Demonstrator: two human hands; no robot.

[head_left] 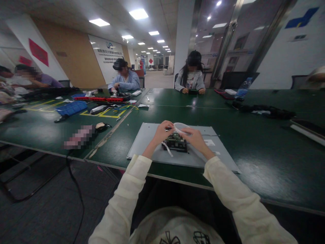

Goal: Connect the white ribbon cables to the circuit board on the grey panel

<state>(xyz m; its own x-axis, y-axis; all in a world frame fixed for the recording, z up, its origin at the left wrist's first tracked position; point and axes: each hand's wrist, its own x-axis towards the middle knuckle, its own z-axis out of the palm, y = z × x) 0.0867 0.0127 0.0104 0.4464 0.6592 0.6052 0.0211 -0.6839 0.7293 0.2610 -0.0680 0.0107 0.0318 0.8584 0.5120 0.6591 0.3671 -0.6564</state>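
Both hands are raised over a black device with an exposed green circuit board (175,144), which rests on a large grey metal panel (142,142). A white flat cable (180,126) arches between my fingers, and a loose white strip (167,149) hangs down at the device's left side. My left hand (164,131) is closed, its fingertips pinching the cable at the board's upper left. From the right, my right hand (192,136) pinches the cable's other side with thumb and forefinger. The fingers partly hide the board's top.
A blue tray (71,108), cables and a red power strip (106,99) lie at the left. Nearer are a pink item (80,136) and a black cord. A bottle (244,88) stands at the back right. People sit across the table.
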